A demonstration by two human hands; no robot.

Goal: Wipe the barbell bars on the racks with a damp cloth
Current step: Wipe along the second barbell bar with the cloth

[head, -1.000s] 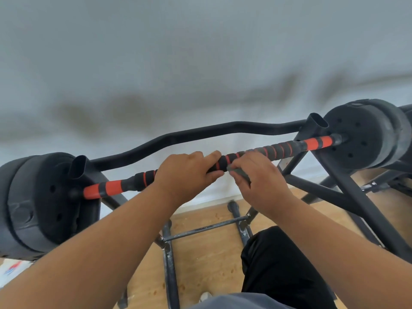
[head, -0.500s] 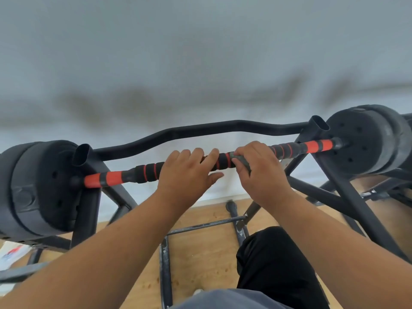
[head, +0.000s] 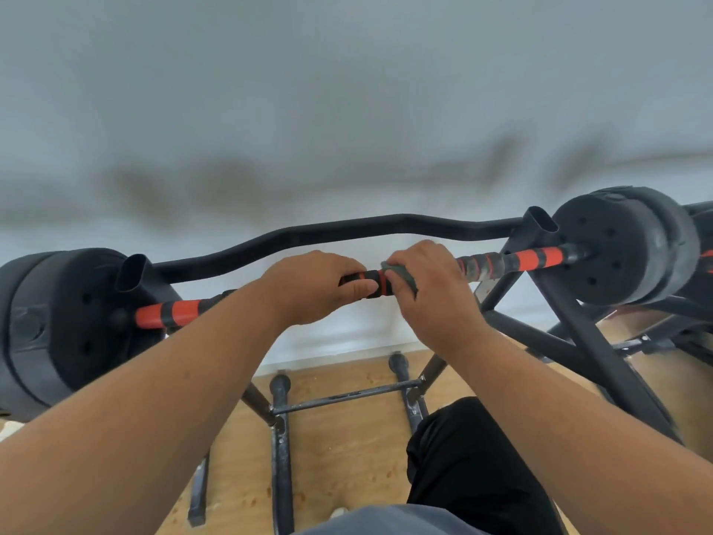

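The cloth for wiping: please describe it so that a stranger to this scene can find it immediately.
Find the orange-and-black striped barbell bar lying across the black rack, between two black weight plates. Both hands grip its middle; the cloth is the small grey-green wad under the right hand. It is the only soft, crumpled thing on the bar.

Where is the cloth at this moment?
In the head view, right of centre, the grey cloth is gripped in the right hand around the striped bar, beside the left hand.
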